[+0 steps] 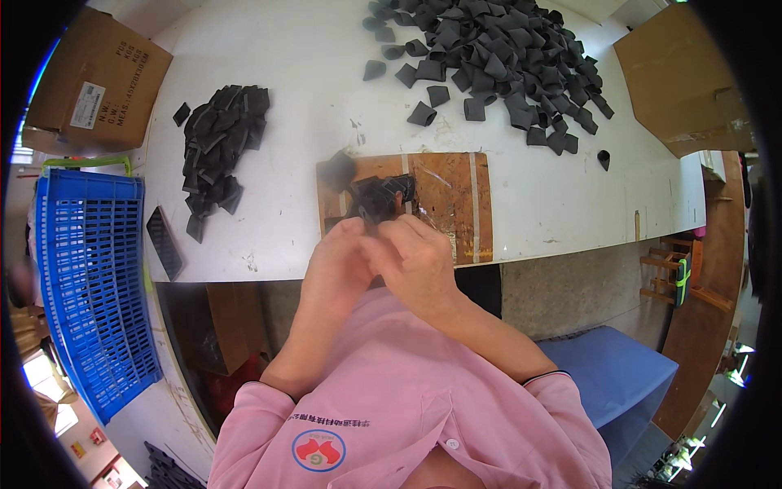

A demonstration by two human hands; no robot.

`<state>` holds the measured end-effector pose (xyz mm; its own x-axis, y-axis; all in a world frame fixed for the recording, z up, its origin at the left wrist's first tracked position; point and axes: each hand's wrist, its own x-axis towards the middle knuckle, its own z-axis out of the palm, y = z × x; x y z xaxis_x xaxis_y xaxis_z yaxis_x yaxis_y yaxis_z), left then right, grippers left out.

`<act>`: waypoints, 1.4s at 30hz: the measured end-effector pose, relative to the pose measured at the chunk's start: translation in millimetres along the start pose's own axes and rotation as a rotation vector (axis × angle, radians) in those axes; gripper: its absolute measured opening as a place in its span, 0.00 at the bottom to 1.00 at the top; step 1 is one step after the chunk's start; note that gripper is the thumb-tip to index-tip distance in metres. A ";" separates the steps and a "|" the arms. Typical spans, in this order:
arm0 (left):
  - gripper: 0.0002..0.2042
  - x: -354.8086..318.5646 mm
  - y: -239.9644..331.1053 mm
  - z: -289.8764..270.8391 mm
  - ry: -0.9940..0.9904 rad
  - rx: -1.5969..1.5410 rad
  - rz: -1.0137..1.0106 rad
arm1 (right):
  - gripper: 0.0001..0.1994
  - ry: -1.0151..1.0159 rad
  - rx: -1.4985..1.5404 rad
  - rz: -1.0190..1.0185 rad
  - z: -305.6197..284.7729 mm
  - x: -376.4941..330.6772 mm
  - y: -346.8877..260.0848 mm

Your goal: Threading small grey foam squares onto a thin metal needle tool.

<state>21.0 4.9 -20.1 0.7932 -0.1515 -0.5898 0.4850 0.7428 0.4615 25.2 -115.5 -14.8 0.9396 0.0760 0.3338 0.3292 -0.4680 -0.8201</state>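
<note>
My left hand and my right hand meet over the front edge of the wooden board. Their fingers are closed around a small black piece, partly hidden and blurred, whose exact kind I cannot make out. Just beyond my left fingers lies another dark grey piece, at the board's far left corner. A large heap of dark grey, hollow, sleeve-like pieces spreads over the far side of the white table. To the left is a smaller pile of flatter black pieces.
Cardboard boxes stand at the far left and far right of the white table. A blue plastic crate flanks the left edge, near a dark ridged diamond-shaped piece. A blue-topped stool is at lower right.
</note>
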 end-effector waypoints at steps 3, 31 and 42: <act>0.10 -5.9 -6.9 3.3 0.092 0.412 0.362 | 0.08 0.068 -0.144 -0.120 -3.3 3.0 1.3; 0.01 -2.9 -12.9 13.3 -0.069 1.243 1.004 | 0.06 0.078 -0.068 -0.161 -23.7 1.4 -0.3; 0.08 -7.5 3.6 27.4 -0.270 -0.092 0.057 | 0.04 0.191 -0.114 -0.065 -18.4 3.9 15.9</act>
<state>26.8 -9.2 4.1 0.8937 -0.2665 -0.3610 0.4108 0.8096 0.4194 32.4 -138.9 -18.0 0.8784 -0.0539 0.4749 0.3654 -0.5649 -0.7399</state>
